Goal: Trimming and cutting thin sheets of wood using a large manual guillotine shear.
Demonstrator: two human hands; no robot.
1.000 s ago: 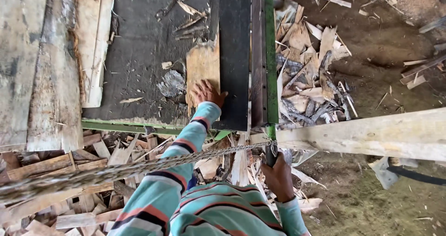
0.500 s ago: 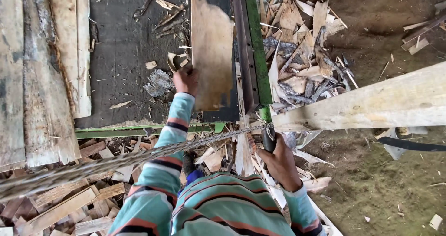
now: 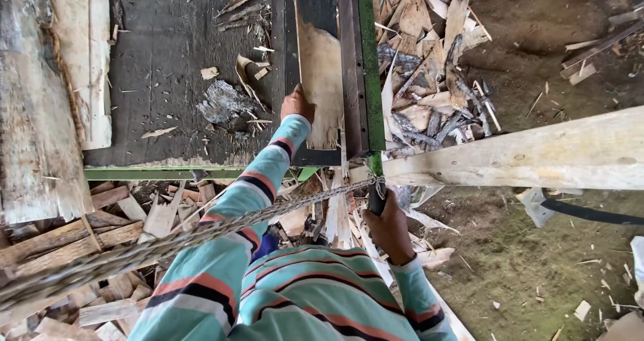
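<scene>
Just above the middle of the frame we find a pale, thin wooden slab with a ragged split edge (image 3: pixel 322 86), lying lengthwise in a dark metal channel (image 3: pixel 315 5) that runs up to the top edge. Our left hand (image 3: pixel 296 105) rests at the slab's lower left edge, fingers pressed against the wood; whether they curl round it we cannot tell. The slab stretches up and to the right of that hand, its lower end dropping just below the hand's right side.

Lower, right of centre, our right hand (image 3: pixel 388 228) is closed in a fist round a dark upright handle (image 3: pixel 376 199). A grey twisted rope (image 3: pixel 201 237) meets that handle and slants down to the lower left edge, crossing in front of the left striped sleeve (image 3: pixel 248 200).

Beside the channel on the right stands a green metal rail (image 3: pixel 367 59). To its left lies a dark bench top (image 3: pixel 161 79) strewn with bark chips, and rough weathered planks (image 3: pixel 40 106) fill the upper left. A long pale timber beam (image 3: pixel 530 154) reaches from the rail to the right edge. Split offcuts (image 3: pixel 436 72) are heaped at the upper right and under the bench, on a bare earth floor (image 3: pixel 537 260).
</scene>
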